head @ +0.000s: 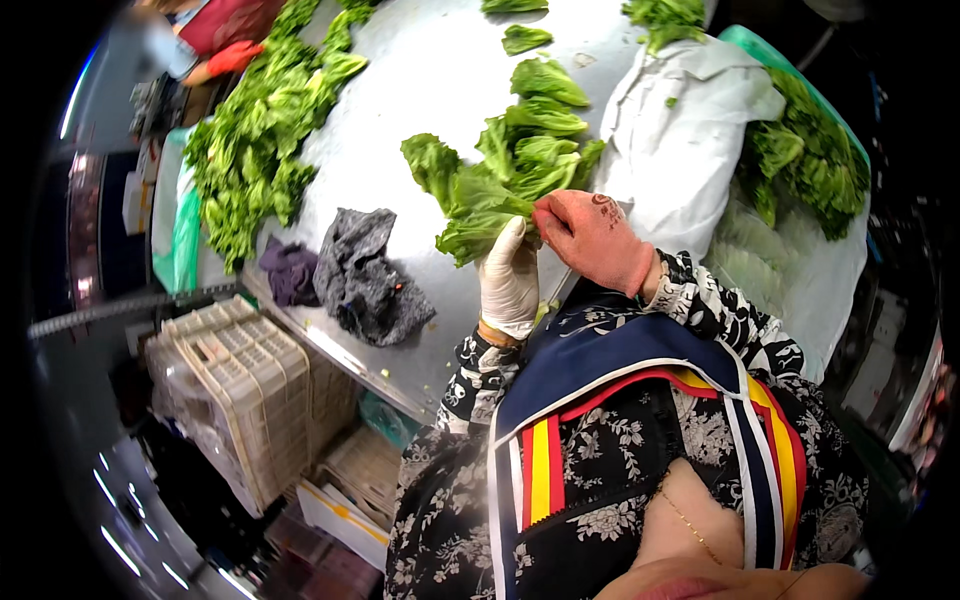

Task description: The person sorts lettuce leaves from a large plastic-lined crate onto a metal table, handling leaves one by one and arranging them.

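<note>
In a white glove, my left hand (pixel 511 281) grips the base of a bunch of leafy lettuce (pixel 480 206) above the metal table's near edge. My right hand (pixel 600 240), in a pink glove, has its fingertips closed at the same stem end; whether they pinch a leaf or the stem is hidden. Just beyond lie more lettuce heads (pixel 544 150) in a short row. A white cloth or sheet (pixel 660 142) is spread to the right of them.
A large heap of lettuce (pixel 262 150) covers the table's left side, near a person's red-gloved hand (pixel 234 58). Grey cloth (pixel 367 274) and purple cloth (pixel 289 271) lie at the near left edge. Plastic crates (pixel 247 382) stand below. Bagged lettuce (pixel 817 165) is at right.
</note>
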The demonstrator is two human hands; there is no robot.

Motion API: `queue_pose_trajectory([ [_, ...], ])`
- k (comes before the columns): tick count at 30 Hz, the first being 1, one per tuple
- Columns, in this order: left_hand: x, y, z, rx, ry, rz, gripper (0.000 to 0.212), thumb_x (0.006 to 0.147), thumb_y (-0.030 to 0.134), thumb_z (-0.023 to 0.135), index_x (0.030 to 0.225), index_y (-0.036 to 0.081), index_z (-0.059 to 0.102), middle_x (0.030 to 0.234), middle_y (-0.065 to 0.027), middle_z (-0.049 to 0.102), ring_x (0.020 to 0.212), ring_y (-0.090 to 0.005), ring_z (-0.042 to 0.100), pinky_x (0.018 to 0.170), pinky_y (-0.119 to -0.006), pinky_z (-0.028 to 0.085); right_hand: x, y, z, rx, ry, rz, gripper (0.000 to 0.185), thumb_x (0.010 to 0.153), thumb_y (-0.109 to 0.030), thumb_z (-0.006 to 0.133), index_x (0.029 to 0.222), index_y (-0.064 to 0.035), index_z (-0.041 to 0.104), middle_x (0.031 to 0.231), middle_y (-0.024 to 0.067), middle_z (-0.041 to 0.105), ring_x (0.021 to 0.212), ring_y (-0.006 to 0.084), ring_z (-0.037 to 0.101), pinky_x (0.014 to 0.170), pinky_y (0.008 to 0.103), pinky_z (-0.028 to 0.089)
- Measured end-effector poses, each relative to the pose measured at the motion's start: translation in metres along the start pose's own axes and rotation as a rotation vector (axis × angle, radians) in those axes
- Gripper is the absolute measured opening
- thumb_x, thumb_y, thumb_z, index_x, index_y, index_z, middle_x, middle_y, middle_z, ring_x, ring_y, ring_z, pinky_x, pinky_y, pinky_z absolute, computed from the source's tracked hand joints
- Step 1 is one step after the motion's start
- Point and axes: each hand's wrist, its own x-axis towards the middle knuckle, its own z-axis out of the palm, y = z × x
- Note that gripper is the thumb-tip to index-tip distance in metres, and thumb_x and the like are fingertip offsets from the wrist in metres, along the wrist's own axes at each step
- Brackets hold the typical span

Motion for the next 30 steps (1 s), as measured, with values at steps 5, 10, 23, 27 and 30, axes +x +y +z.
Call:
queue_pose_trajectory([
  [5, -0.02, 0.021, -0.018, -0.157, 0.019, 0.097, 0.026, 0.087, 0.012, 0.061, 0.113, 0.008, 0.057, 0.105, -0.0056, 0.062, 0.087, -0.0148, 0.056, 0.083, -0.032, 0.043, 0.017, -0.002, 0.033, 0.21, -0.032, 0.098, 0.019, 0.089, -0.016, 0.053, 0.09, 0.0017, 0.059, 0.078, 0.0189, 0.063, 0.07, 0.0309, 0.063, 0.064, 0.0382, 0.049],
  [10, -0.038, 0.052, -0.028, -0.394, 0.012, 0.065, 0.04, 0.087, 0.017, 0.062, 0.123, 0.006, 0.048, 0.103, -0.007, 0.06, 0.078, -0.016, 0.047, 0.071, -0.03, 0.036, 0.029, 0.018, 0.055, 0.196, -0.327, 0.072, 0.023, 0.088, -0.02, 0.058, 0.095, 0.0023, 0.06, 0.08, 0.0146, 0.064, 0.071, 0.0237, 0.063, 0.066, 0.0333, 0.05],
  [23, -0.028, 0.034, -0.042, -0.382, -0.042, -0.015, 0.032, 0.092, 0.023, 0.058, 0.12, 0.007, 0.052, 0.112, -0.004, 0.059, 0.101, -0.0174, 0.056, 0.09, -0.033, 0.044, 0.02, -0.023, 0.034, 0.19, -0.236, -0.379, 0.03, 0.078, -0.014, 0.069, 0.105, -0.0057, 0.06, 0.098, 0.013, 0.058, 0.085, 0.025, 0.061, 0.072, 0.0327, 0.05],
  [27, -0.024, 0.023, -0.041, -0.254, 0.016, -0.002, 0.037, 0.092, 0.023, 0.057, 0.125, 0.007, 0.049, 0.121, -0.0057, 0.055, 0.11, -0.0173, 0.052, 0.096, -0.033, 0.041, 0.014, -0.011, 0.038, 0.131, -0.19, -0.336, 0.029, 0.075, -0.014, 0.073, 0.099, -0.0049, 0.06, 0.093, 0.0123, 0.058, 0.081, 0.0251, 0.061, 0.07, 0.0322, 0.05],
  [30, -0.026, 0.032, -0.031, -0.458, -0.105, -0.065, 0.043, 0.092, 0.027, 0.057, 0.128, 0.006, 0.046, 0.126, -0.0086, 0.052, 0.117, -0.0199, 0.048, 0.103, -0.037, 0.035, 0.013, -0.008, 0.037, 0.308, -0.166, -0.182, 0.028, 0.076, -0.017, 0.074, 0.094, -0.0015, 0.06, 0.083, 0.0099, 0.061, 0.073, 0.0177, 0.061, 0.066, 0.0289, 0.049],
])
